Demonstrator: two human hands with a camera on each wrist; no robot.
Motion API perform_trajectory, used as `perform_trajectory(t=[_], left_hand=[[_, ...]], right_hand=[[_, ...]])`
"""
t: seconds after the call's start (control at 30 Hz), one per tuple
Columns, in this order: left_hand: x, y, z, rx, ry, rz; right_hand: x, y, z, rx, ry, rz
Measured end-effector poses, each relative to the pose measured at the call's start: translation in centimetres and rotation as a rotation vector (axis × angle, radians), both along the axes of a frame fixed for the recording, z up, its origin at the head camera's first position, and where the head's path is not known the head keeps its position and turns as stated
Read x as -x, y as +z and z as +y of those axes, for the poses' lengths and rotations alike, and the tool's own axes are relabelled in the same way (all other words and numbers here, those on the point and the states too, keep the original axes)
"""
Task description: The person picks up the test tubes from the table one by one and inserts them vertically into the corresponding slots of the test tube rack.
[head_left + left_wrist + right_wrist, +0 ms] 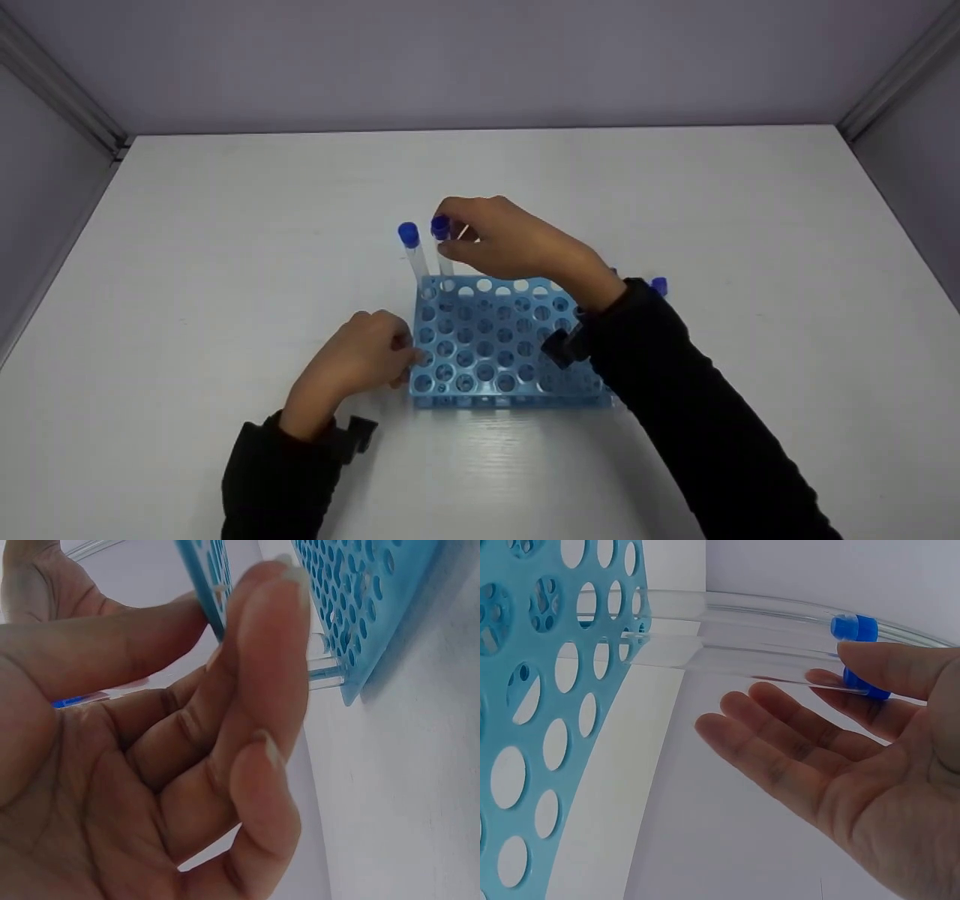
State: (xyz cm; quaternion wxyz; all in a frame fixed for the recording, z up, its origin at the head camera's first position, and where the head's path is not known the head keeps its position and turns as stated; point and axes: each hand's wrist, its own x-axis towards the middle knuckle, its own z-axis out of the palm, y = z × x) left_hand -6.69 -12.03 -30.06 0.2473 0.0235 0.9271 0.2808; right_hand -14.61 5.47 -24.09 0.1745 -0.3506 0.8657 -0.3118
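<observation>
From black fabric sleeves (679, 390), with right grip (510, 236) pinched blue cap (441, 227) of clear tube (445, 264) set in light-blue perforated plastic rack (491, 394); clamped rack's left edge with left grip (364, 354).

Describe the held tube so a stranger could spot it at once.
On the white table sits a blue rack of round holes. At its far-left corner stands a blue-capped tube; the wanted tube stands just right of it. Unlike that neighbour, it is gripped near its blue cap by the right hand.

Right hand (499, 236) beyond left hand (366, 352)
</observation>
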Motion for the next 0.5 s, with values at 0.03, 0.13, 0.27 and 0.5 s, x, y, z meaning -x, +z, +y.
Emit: perform_trajectory(t=[0.03, 0.13, 0.27, 0.5], left_hand=[[-0.01, 0.0, 0.0, 0.0, 0.0, 0.002], [-0.03, 0.01, -0.01, -0.003, 0.0, 0.005], [-0.06, 0.02, -0.03, -0.004, 0.0, 0.008], [-0.06, -0.05, -0.08, -0.013, -0.002, 0.004]], right_hand=[[0.0, -0.04, 0.0, -0.002, 0.002, -0.002], [0.01, -0.16, 0.03, -0.004, 0.005, -0.005], [0.02, -0.22, 0.03, -0.007, -0.001, -0.006], [-0.05, -0.3, -0.01, -0.019, -0.016, -0.018]])
